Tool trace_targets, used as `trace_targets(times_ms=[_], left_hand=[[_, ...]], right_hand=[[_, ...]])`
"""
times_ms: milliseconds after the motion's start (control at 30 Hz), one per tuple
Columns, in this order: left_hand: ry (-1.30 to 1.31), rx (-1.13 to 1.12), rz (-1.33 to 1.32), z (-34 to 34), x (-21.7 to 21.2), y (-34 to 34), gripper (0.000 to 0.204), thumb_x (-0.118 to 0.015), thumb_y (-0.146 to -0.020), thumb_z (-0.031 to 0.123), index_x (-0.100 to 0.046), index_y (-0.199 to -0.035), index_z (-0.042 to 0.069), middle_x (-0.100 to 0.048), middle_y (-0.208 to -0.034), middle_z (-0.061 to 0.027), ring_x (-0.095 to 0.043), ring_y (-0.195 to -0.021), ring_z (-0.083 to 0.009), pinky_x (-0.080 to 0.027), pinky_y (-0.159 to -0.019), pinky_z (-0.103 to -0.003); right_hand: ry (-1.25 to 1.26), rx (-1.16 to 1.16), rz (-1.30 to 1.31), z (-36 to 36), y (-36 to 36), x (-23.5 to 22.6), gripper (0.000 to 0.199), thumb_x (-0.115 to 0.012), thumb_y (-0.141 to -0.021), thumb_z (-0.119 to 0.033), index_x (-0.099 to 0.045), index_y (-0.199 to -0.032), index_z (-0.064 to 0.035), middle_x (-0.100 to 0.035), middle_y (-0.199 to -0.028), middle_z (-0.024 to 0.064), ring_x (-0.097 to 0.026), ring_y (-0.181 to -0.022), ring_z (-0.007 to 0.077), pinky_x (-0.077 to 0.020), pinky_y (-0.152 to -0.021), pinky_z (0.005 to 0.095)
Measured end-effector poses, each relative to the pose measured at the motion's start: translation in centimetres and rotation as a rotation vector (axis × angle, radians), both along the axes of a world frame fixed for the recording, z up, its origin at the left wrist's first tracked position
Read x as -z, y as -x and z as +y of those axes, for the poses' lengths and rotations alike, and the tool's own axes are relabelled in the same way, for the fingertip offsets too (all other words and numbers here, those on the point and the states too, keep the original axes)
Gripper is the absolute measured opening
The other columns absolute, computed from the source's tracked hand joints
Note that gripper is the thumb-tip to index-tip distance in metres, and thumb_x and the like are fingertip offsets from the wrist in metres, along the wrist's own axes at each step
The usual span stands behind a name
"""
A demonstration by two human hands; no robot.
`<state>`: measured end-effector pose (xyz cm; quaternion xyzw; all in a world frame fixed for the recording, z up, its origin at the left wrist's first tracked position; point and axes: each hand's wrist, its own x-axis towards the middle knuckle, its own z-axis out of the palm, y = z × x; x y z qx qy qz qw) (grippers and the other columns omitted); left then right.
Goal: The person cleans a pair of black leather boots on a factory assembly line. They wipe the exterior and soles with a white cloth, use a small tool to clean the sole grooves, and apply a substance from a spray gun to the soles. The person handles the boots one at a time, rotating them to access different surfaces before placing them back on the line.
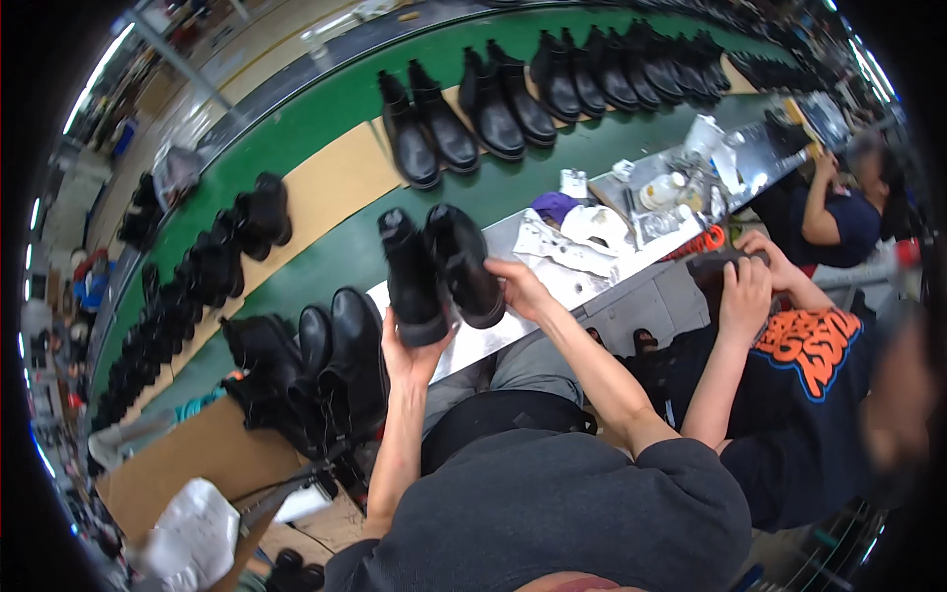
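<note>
- Left boot [410, 276]: was above the metal bench [480, 347], long axis fore-and-aft; left hand [414, 350] cupped its lower end.
- Right boot [462, 264]: was alongside; right hand [521, 288], nearer, pinched its right side, fingers partly hidden.

Green table [340, 229], cardboard [335, 176], black boots [490, 111], metal ledge [569, 289] with white cloth [552, 247]

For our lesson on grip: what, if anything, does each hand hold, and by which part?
The left hand holds one boot at the end nearest the person; the right hand holds another boot by its right side.
</note>
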<state>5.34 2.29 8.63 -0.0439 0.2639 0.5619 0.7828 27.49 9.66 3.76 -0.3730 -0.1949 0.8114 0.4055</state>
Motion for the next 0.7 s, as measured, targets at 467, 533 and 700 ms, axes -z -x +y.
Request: trace_targets(times_ms=[467, 533, 700], left_hand=[[-0.023, -0.018, 0.410, -2.0, -8.3, 2.1, 0.058, -0.047, -0.099, 0.041, -0.040, -0.137, -0.002, -0.053, -0.129, -0.0272, -0.060, -0.110, -0.0432, -0.054, -0.091, -0.056], [-0.140, -0.077, 0.695, -1.8, -8.3, 1.5, 0.056, -0.060, -0.095, 0.021, -0.033, -0.141, 0.003, -0.053, -0.126, -0.0196, -0.061, -0.109, -0.0331, -0.056, -0.089, -0.052], [-0.145, -0.012, 1.156, 0.1, -8.7, -0.1, 0.071, -0.072, -0.083, 0.000, -0.031, -0.140, 0.004, -0.052, -0.121, -0.0144, -0.061, -0.103, -0.0220, -0.058, -0.084, -0.041]], right_hand=[[-0.638, 0.192, -1.847, 1.2, -14.5, 0.4, 0.022, -0.073, -0.072, -0.007, -0.068, -0.094, -0.0031, -0.058, -0.102, 0.0153, -0.058, -0.097, 0.0346, -0.0481, -0.083, 0.0436], [-0.702, 0.090, -1.916, 1.3, -13.7, 0.7, 0.017, -0.071, -0.074, -0.008, -0.068, -0.091, -0.0021, -0.058, -0.103, 0.0155, -0.057, -0.099, 0.0339, -0.0485, -0.082, 0.0446], [-0.738, 0.138, -1.760, 2.1, -13.4, 0.8, 0.017, -0.063, -0.082, -0.008, -0.057, -0.096, 0.0002, -0.061, -0.094, 0.0178, -0.062, -0.091, 0.0368, -0.0481, -0.076, 0.0478]])
